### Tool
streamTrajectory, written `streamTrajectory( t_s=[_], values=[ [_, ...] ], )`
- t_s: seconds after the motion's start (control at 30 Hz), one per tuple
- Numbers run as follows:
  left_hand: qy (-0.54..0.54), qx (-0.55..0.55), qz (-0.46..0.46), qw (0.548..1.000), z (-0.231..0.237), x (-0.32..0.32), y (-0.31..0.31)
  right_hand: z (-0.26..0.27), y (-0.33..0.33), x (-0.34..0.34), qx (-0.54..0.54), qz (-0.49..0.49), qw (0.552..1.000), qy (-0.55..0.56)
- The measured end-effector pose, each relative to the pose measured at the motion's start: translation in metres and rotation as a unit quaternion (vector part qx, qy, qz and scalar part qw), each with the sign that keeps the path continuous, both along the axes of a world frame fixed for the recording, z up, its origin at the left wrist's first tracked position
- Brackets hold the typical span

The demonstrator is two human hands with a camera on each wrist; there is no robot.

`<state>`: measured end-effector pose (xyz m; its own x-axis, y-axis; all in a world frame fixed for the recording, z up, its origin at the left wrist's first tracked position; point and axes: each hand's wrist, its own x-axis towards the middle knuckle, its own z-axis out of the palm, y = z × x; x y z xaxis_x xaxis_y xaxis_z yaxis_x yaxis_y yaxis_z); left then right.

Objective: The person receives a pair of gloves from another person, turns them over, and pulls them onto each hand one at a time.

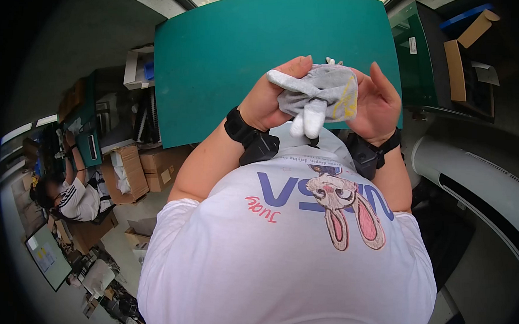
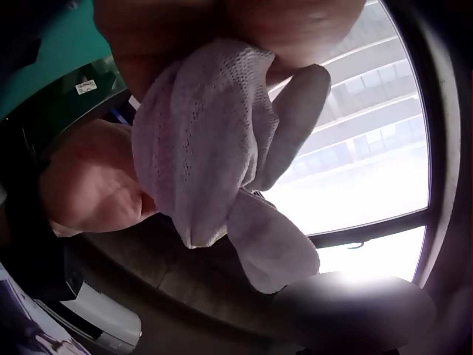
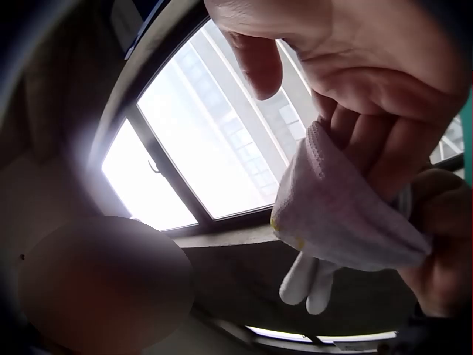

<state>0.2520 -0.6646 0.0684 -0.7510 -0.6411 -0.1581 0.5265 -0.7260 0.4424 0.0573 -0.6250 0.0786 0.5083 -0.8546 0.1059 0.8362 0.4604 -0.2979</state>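
Note:
A knit glove (image 1: 328, 86), grey with white fingertips and yellow marks along one edge, is held up between both hands. My left hand (image 1: 268, 101) grips it from the left, thumb along its upper side. My right hand (image 1: 377, 106) holds the yellow-marked edge with its fingers bent at the fabric and its thumb raised apart; those fingertips are hidden by the glove (image 3: 340, 207). White glove fingers (image 1: 310, 120) hang toward my body. From below, the left wrist view shows the glove (image 2: 207, 140) bunched under the left hand, two of its fingers dangling.
Beyond the hands spreads a green table (image 1: 217, 72). An open cardboard box (image 1: 472, 73) sits at the right, and a white tray (image 1: 138, 67) by the left edge. Cardboard boxes (image 1: 124, 175) stand at lower left. Another person (image 1: 81, 199) is at a bench farther left.

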Motion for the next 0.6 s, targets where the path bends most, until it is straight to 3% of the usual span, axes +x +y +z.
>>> streamTrajectory(
  t_s=[0.17,0.27,0.37,0.43,0.5,0.6],
  values=[
    [-0.047,0.078,-0.023,0.996,0.006,-0.002,0.004,-0.002,0.004,-0.003,-0.017,0.015,1.000,-0.006],
    [-0.065,0.061,-0.015,0.996,0.007,0.001,0.005,0.001,0.008,-0.001,-0.008,0.009,1.000,-0.003],
    [-0.112,-0.006,0.027,0.993,0.017,0.002,0.012,0.002,0.009,-0.004,-0.009,0.011,1.000,0.013],
    [-0.204,-0.087,0.065,0.973,0.024,0.000,0.016,0.002,0.009,-0.004,-0.015,0.012,1.000,0.009],
    [-0.231,-0.167,0.085,0.955,0.019,0.000,0.017,0.001,0.008,-0.004,-0.019,0.009,1.000,0.014],
    [-0.199,-0.217,0.084,0.952,0.009,0.002,0.018,0.001,0.008,-0.003,-0.026,0.007,1.000,0.006]
  ],
)
